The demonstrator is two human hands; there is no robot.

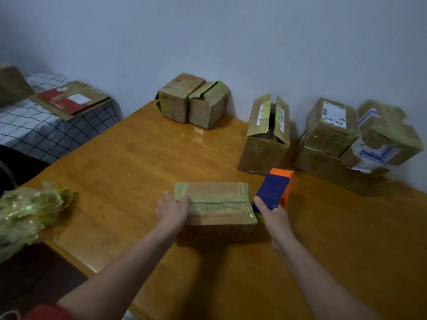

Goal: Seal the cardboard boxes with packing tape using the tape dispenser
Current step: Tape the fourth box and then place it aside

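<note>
the person is working at the near middle of the bench (pixel 138 158), where a small box (pixel 215 204) is lying flat with a band of greenish tape running along its top seam from end to end. the left hand (pixel 172 207) is bracing the box's left end, its fingers lying fairly straight against the cardboard with the thumb at the top edge, pressing rather than clutching as far as i can tell. the right hand (pixel 272 214) is wrapping its fingers tightly round the blue and orange tape dispenser (pixel 275 189), which is sitting at the box's right end, touching or just beside it. so this strip is looking almost laid, and i judge that it is being finished or cut at that end. whether the tape is already severed i cannot tell. by the far edge, 2 boxes (pixel 191 102) are standing side by side with their tops down, one of them dented. toward the far right corner an open box (pixel 265 139) is standing with its flaps up, clearly waiting for tape. beyond it a stack of boxes (pixel 330 128) is leaning against the wall, and their seams are too blurred to judge. a wad of crumpled tape (pixel 27 213) is lying at the left edge.
</note>
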